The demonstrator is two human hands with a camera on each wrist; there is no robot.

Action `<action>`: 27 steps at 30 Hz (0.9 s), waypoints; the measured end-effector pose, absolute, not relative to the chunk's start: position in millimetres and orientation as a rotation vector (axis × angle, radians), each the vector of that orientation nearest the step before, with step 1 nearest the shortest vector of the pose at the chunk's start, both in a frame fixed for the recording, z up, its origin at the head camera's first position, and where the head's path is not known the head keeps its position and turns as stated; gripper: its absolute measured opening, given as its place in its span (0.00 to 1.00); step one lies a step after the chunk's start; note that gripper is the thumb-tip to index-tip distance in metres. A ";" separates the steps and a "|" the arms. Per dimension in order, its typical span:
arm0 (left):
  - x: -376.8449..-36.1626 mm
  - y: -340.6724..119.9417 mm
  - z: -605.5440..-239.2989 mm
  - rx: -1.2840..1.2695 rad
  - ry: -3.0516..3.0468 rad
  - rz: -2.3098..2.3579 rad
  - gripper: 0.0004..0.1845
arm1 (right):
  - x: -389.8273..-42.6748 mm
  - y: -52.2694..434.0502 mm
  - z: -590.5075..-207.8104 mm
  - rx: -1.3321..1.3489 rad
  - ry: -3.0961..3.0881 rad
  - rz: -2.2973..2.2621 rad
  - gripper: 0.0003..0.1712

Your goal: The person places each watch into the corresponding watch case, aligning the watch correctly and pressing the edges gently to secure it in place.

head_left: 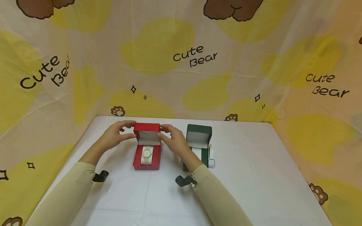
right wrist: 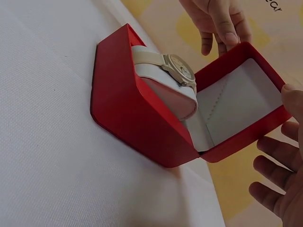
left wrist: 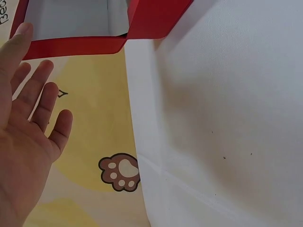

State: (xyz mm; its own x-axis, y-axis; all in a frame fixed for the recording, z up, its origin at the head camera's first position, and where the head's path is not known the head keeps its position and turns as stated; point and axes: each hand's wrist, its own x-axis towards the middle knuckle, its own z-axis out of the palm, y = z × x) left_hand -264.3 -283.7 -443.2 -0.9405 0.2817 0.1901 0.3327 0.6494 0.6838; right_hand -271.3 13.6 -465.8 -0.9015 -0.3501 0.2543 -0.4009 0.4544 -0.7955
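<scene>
While the left hand (head_left: 113,136) touches the raised lid's left edge with loosely spread fingers, the open red box (head_left: 147,146), centre frame on the white table (head_left: 257,185), holds a pale watch (head_left: 146,154); the right hand (head_left: 174,141), fingers relaxed, touches the lid's right edge beside a green box (head_left: 198,141).

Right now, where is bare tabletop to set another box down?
Bare table right of the green box and across the front edge. Crowded at the back: red box between both hands, green box and a loose watch beside it.

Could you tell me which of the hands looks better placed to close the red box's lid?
Probably either: the left hand and right hand both touch the red box lid's edges, evenly flanking it.
</scene>
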 end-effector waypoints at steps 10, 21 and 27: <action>-264.5 -282.3 -442.1 -0.541 -2.779 -1.231 0.30 | -273.6 15.6 -462.9 0.711 -2.648 1.412 0.27; -266.4 -284.7 -442.1 -0.572 -2.766 -1.211 0.26 | -274.7 15.1 -457.7 0.713 -2.674 1.402 0.25; -266.5 -283.6 -438.0 -0.566 -2.788 -1.178 0.23 | -275.5 16.4 -452.3 0.712 -2.681 1.368 0.25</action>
